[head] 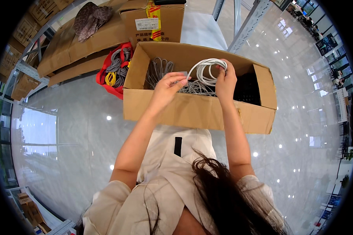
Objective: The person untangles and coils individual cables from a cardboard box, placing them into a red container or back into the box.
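My right hand (226, 83) grips a coiled white cable (207, 63) above a long open cardboard box (176, 107). My left hand (169, 88) pinches a free end of that cable between thumb and fingers, left of the coil. A small pale piece shows just past my left fingertips; what it is I cannot tell. Inside the box, a bundle of grey cables (161, 69) lies at the left, and more loose grey cables (197, 88) lie in the middle, partly hidden by my hands. Dark items (248, 91) fill the box's right end.
A red bag (98, 77) with grey and yellow cables touches the box's left side. Behind stands a taped carton (170, 26). Flat cardboard (58, 50) with a crumpled patterned cloth (91, 20) lies back left. A metal shelf post (250, 23) rises at the back right.
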A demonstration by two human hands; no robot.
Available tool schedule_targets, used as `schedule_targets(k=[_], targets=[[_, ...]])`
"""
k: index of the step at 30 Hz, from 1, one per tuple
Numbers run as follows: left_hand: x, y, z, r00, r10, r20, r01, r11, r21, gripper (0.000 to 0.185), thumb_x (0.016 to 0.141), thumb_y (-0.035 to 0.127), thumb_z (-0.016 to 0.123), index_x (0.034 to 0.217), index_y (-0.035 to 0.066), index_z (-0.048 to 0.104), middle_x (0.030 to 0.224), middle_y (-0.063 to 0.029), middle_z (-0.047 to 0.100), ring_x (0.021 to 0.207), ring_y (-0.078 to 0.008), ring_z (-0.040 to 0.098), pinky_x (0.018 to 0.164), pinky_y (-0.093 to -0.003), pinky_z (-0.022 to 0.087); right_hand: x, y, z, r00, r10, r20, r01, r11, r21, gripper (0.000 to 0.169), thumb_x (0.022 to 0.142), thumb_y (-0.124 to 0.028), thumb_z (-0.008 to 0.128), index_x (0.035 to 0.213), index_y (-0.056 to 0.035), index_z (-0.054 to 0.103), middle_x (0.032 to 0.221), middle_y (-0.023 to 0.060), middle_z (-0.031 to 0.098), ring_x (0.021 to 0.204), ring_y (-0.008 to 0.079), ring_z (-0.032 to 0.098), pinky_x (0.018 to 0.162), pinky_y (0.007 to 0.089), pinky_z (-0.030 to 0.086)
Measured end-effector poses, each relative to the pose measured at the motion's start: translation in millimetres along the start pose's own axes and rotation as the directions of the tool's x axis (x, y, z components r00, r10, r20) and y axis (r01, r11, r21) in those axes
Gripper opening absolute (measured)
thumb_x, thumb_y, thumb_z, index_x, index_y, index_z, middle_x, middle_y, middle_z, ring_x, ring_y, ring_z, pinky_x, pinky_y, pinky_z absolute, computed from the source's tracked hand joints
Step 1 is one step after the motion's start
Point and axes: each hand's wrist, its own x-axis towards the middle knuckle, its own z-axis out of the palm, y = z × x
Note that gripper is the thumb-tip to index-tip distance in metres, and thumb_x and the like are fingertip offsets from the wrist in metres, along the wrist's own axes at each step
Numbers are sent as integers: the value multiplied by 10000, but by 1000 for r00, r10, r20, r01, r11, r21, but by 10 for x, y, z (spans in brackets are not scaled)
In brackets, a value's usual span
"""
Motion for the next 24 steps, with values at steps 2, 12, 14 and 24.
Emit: schedule_targets(k=[2,12,14,24], targets=[[33,51,-17,994,-87,72,87,996,12,314,870,134,670,1148,15,585,1048,-60,642,919,-111,611,819,-258,481,-51,-7,47,996,88,2,-88,996,24,254,892,75,428,1091,-7,561,994,131,580,872,227,606,785,339,480],[169,88,173,996,24,-91,-1,972,236,730,681,162,847,1305,36,491,993,-47,621,920,-115,587,801,-269,482,-239,57,259,999,13,-50,-9,997,73,206,946,-19,457,1126,-13,557,897,55,596,750,111,544,646,251,448],[230,73,201,991,117,-62,-102,973,208,749,678,127,846,1314,35,462,1140,-59,561,1088,-138,543,883,-272,480,-265,-7,249,991,130,23,-132,981,142,221,928,20,440,1123,7,544,1013,132,582,858,214,601,784,318,481],[202,113,469,980,-113,-166,36,913,-407,398,766,-35,707,1118,24,531,924,-8,592,839,-83,571,773,-249,497,-425,-105,322,999,44,14,-46,964,262,236,934,-10,497,1166,-22,533,976,54,599,873,117,566,797,250,461]])
